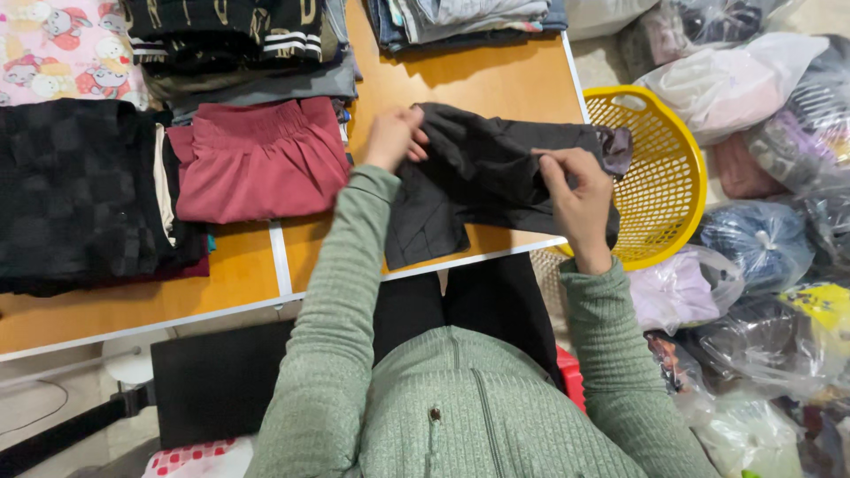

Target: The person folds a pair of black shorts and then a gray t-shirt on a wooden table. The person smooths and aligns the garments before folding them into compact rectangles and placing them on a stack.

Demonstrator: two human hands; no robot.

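Covering much of the orange worktop (pixel 496 84) are folded stacks: red shorts (pixel 261 159), a black checked pile (pixel 75 190), striped dark clothes (pixel 226 31); a yellow basket (pixel 668 177) and bagged clothes (pixel 753 84) crowd the floor beside it. Both hands are clamped on a dark grey garment (pixel 478 173), left hand (pixel 394 137) pinching its upper edge, right hand (pixel 580 199) gripping its middle. It lies crumpled, half-folded, at the worktop's near edge.
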